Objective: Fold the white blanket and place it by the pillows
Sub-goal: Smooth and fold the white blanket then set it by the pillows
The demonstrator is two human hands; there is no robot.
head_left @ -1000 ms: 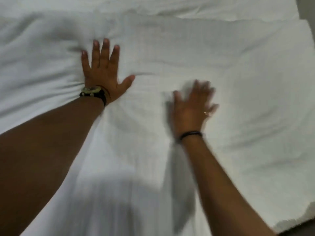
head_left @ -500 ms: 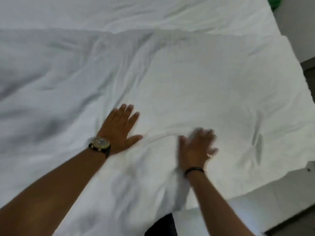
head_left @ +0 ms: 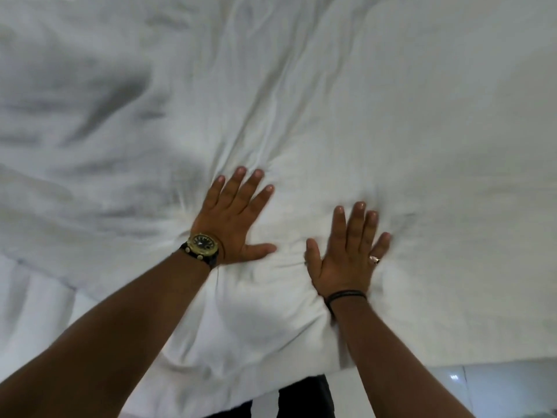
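1. 1 white blanket [head_left: 346,116] lies spread and creased across the bed, reaching its near edge.
2. 2 hands press flat on it, side by side and apart: left hand [head_left: 233,218] and right hand [head_left: 346,254], fingers straight and spread, grasping nothing.
3. 1 watch [head_left: 202,245] sits on the left wrist; 1 black band [head_left: 345,295] and 1 ring [head_left: 374,259] on the right.
4. Both forearms cover the blanket's near part.
5. Pale floor [head_left: 497,387] shows at lower right.
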